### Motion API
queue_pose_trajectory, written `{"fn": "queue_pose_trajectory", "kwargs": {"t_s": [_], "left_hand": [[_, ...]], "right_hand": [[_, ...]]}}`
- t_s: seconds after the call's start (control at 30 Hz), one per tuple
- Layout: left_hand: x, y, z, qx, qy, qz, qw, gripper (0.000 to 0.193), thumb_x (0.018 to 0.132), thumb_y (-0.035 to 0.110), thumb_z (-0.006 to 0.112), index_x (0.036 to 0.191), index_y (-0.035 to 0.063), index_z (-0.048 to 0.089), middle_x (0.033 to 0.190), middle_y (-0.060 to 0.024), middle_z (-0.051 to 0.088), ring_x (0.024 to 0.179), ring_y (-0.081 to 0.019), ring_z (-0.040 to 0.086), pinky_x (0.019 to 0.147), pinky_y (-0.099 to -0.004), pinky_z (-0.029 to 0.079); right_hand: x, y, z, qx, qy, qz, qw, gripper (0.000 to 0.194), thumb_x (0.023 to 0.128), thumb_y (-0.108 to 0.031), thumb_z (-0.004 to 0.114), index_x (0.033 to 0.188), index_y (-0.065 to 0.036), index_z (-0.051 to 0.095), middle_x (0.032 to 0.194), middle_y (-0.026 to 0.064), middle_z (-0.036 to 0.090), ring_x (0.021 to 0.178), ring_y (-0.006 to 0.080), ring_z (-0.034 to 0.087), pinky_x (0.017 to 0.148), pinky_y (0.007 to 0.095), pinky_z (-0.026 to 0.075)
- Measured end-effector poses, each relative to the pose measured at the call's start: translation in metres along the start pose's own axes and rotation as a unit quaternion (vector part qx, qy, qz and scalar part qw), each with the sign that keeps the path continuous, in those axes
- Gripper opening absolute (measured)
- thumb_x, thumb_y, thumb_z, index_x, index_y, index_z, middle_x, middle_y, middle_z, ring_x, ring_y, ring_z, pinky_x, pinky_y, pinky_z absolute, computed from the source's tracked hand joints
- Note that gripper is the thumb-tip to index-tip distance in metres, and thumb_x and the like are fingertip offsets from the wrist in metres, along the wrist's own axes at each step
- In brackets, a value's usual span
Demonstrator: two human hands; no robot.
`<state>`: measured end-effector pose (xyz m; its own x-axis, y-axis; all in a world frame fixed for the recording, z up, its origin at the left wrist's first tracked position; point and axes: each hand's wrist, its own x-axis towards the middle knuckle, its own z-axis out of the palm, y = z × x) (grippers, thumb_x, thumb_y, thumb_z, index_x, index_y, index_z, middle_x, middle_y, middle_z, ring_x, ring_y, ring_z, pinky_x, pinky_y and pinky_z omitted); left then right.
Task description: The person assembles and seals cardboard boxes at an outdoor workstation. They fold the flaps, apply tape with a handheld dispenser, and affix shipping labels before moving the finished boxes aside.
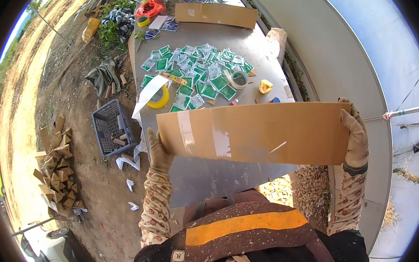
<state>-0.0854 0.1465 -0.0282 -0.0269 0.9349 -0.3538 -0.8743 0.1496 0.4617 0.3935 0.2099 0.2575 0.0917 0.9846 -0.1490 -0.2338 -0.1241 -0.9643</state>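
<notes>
A long flat cardboard piece (263, 132), with two strips of clear tape near its left end, is held up before me above the table's near part. My left hand (159, 151), in a tan glove, grips its lower left corner. At the right end, my gloved right hand (355, 136) has hold of the edge. Behind the cardboard lies a spread of green and white sachets (206, 67), some hidden by it. A yellow tape roll (159, 98), a white paper strip (152, 91) and a utility knife (173, 78) lie to their left.
On the metal table (265, 48) are a clear tape roll (239, 79), a bitten fruit (265, 86), another cardboard piece (216, 15) and a red plastic bag (150, 7). A dark plastic crate (114, 128) and stacked cardboard pieces (59, 172) lie on the ground at left. A pale wall (329, 52) runs along the right.
</notes>
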Motion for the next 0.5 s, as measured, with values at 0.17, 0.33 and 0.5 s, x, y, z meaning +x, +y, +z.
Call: {"fn": "queue_pose_trajectory", "kwargs": {"t_s": [0.17, 0.33, 0.5], "left_hand": [[-0.182, 0.034, -0.039, 0.254, 0.17, -0.141, 0.942, 0.044, 0.109, 0.034, 0.055, 0.134, -0.0016, 0.06, 0.119, -0.0139, 0.071, 0.106, -0.0276, 0.073, 0.081, -0.0402, 0.066], [-0.215, 0.041, -0.111, 0.305, 0.301, -0.245, 0.87, 0.047, 0.109, 0.03, 0.052, 0.132, -0.0114, 0.054, 0.123, -0.0273, 0.066, 0.108, -0.0417, 0.071, 0.089, -0.052, 0.064], [-0.205, 0.045, -0.123, 0.489, 0.343, -0.292, 0.747, 0.041, 0.107, 0.031, 0.058, 0.128, -0.0034, 0.059, 0.113, -0.0196, 0.071, 0.093, -0.0342, 0.074, 0.073, -0.0463, 0.064]], "right_hand": [[-0.037, 0.186, -0.063, -0.056, -0.008, 0.415, 0.908, 0.029, 0.102, -0.021, 0.064, 0.125, -0.005, 0.067, 0.113, 0.0042, 0.071, 0.095, 0.013, 0.068, 0.086, 0.0303, 0.057], [0.01, 0.319, -0.014, -0.77, -0.324, 0.193, 0.515, 0.04, 0.096, -0.029, 0.067, 0.129, -0.008, 0.066, 0.119, 0.0155, 0.072, 0.103, 0.0301, 0.071, 0.092, 0.0434, 0.056], [0.112, 0.347, 0.11, -0.698, -0.132, 0.101, 0.696, 0.084, 0.097, -0.043, 0.066, 0.166, -0.018, 0.024, 0.135, 0.0234, 0.062, 0.123, 0.0385, 0.065, 0.101, 0.0491, 0.054]]}}
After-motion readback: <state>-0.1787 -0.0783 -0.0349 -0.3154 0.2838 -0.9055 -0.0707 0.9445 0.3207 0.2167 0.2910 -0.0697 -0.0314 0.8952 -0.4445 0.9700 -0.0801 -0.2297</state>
